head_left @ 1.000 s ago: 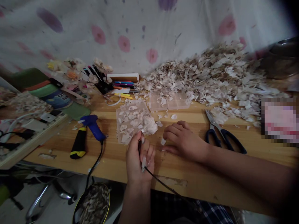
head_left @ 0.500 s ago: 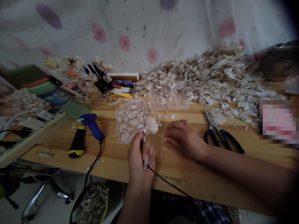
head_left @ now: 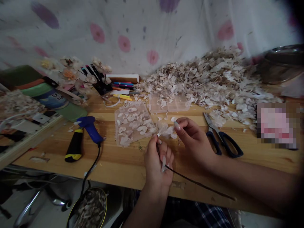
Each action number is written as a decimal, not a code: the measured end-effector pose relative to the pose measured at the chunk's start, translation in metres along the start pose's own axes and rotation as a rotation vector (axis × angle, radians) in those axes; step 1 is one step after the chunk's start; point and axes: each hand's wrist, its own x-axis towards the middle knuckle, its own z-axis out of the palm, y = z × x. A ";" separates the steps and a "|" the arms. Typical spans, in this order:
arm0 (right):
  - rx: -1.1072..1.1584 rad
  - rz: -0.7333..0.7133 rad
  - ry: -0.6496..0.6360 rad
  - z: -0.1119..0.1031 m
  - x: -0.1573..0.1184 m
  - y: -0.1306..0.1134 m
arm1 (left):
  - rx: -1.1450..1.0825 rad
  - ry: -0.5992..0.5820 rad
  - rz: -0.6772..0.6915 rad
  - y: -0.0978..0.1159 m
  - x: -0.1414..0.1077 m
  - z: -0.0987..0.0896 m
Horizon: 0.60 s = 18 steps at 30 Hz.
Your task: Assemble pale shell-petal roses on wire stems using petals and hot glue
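My left hand [head_left: 159, 158] is closed around a thin dark stem [head_left: 199, 183] whose tail runs off to the lower right. At the stem's upper end sits a whitish flower of thin petals [head_left: 165, 130]. My right hand [head_left: 191, 136] is raised at the flower's right side, thumb and forefinger pinched together at its edge. Whether they grip a petal of the flower or a loose piece I cannot make out. Just left of the flower lies a clear compartment tray [head_left: 120, 139] with pale petal-like pieces in it.
A blue glue gun [head_left: 91, 128] and a black-yellow handle [head_left: 74, 145] lie left. Scissors [head_left: 220, 136] rest by my right forearm. Behind are a second clear tray [head_left: 178, 103] and a large heap of pale flakes [head_left: 201, 77]. A bin of flakes [head_left: 91, 207] stands below the table edge.
My left hand has shifted right with the stem and flower, away from the tray. My right hand has lifted off the table and come to the flower with its fingers pinched.
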 end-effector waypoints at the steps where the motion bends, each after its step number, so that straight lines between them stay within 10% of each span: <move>1: 0.002 0.006 -0.005 0.000 0.000 0.002 | -0.005 -0.004 -0.003 -0.001 0.000 0.001; 18: -0.097 -0.018 0.024 -0.002 -0.001 0.021 | -0.046 0.007 -0.059 0.000 -0.003 0.003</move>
